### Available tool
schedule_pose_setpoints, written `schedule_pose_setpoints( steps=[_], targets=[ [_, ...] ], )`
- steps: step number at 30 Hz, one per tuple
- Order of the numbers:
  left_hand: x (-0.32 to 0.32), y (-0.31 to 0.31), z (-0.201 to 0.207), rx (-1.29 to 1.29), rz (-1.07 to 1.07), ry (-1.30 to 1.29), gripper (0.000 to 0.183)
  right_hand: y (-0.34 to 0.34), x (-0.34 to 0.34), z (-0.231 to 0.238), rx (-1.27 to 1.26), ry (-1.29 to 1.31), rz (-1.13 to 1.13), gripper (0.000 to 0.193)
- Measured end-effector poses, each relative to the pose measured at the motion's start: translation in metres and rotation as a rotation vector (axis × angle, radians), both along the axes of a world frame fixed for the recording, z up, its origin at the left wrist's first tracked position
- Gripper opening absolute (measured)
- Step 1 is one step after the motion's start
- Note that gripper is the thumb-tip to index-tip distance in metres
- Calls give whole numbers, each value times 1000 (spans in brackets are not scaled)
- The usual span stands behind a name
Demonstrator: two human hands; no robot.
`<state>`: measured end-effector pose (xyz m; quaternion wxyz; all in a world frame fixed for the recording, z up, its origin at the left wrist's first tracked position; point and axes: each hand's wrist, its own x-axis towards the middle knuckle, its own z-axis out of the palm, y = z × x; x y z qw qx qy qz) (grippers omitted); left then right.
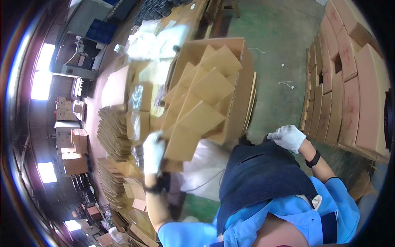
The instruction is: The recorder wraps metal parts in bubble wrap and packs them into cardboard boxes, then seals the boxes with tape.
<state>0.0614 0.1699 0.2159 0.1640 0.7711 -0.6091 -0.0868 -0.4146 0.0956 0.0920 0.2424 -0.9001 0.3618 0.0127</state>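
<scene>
A cardboard divider grid (205, 90) of crossed tan panels stands tilted, partly inside an open cardboard box (243, 103) in front of me. My left hand (154, 152), in a white glove, is closed on the near left end of the divider; its fingers are slightly blurred. My right hand (289, 138), also gloved in white, hangs in the air beside my dark apron (263, 173), away from the box. Its fingers are curled, and nothing shows in them.
Stacked cardboard cartons (349, 99) stand on a pallet at the right. Folded cardboard dividers (112, 133) lie in piles at the left. A white bag (205, 168) sits below the box. Farther off, black parts (154, 10) lie on a table.
</scene>
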Motion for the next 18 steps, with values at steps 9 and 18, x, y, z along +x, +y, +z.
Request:
schedule_pose_setpoints(
  steps=[9, 18],
  targets=[
    [56, -130, -45, 242, -48, 125, 31, 25, 0, -4, 112, 80, -152, 25],
    [20, -191, -94, 184, -433, -253, 24, 21, 31, -20, 151, 63, -234, 25]
  ],
)
